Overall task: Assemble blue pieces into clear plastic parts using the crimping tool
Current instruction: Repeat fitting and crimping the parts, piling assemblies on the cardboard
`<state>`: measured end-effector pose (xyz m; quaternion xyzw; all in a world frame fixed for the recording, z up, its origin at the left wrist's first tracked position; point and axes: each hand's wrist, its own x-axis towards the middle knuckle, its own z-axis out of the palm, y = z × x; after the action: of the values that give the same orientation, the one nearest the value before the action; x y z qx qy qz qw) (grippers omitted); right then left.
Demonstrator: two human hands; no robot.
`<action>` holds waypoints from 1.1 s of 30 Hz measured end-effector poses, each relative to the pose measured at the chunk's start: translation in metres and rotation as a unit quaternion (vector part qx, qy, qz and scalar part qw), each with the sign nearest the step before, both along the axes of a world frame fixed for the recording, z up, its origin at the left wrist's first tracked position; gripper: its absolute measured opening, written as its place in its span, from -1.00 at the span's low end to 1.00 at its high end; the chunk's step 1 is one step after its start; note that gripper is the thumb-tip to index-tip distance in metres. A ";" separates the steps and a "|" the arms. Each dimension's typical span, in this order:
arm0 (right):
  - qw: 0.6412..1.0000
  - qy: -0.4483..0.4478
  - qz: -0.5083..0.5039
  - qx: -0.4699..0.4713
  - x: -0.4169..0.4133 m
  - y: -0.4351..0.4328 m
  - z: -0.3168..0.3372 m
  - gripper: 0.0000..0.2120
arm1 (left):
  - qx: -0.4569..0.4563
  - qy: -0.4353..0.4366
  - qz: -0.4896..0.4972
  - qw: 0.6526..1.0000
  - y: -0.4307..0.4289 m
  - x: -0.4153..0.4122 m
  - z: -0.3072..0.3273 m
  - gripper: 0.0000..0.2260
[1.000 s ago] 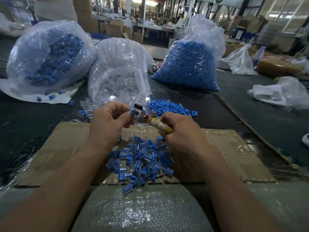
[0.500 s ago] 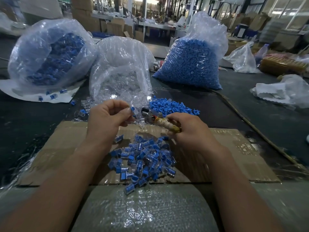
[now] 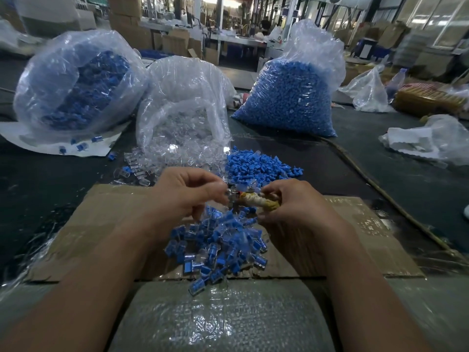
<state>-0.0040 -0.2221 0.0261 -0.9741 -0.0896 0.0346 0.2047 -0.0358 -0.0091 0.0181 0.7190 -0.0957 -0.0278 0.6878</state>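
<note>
Head view: right hand (image 3: 297,207) grips the crimping tool (image 3: 251,200), lying crosswise, head toward the left hand (image 3: 187,196), whose curled fingertips meet it; whether they pinch a piece is blurred. Loose blue pieces (image 3: 258,168) lie just beyond.

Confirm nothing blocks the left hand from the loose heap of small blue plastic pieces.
Nothing visible does; the heap of blue pieces lies beyond the left hand, the right hand holding the yellow-wrapped crimping tool beside that path.

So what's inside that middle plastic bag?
The middle bag holds clear plastic parts, some spilling onto the table. Glare on the crumpled film hides how deep they go.
</note>
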 end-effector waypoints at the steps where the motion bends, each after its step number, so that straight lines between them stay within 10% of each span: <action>1: 1.000 0.003 0.002 -0.003 0.000 0.000 0.000 -0.52 | 0.002 -0.005 0.054 0.999 0.001 0.002 0.000 -0.93; 7: 0.999 0.039 0.001 0.011 0.002 -0.002 -0.002 -0.40 | 0.101 -0.053 0.336 0.935 0.011 0.016 -0.006 -0.83; 19: 0.994 0.084 0.006 0.065 0.004 -0.011 -0.004 -0.41 | 0.477 0.015 0.248 0.843 0.034 0.040 -0.032 -0.64; 33: 0.992 -0.003 -0.070 0.106 0.013 -0.023 -0.003 -0.72 | 0.231 -0.069 0.320 0.916 0.021 0.030 -0.025 -0.87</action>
<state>0.0087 -0.2451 0.0233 -0.9509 -0.0248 0.0079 0.3084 -0.0055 0.0115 -0.0064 0.8500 0.1016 0.2221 0.4666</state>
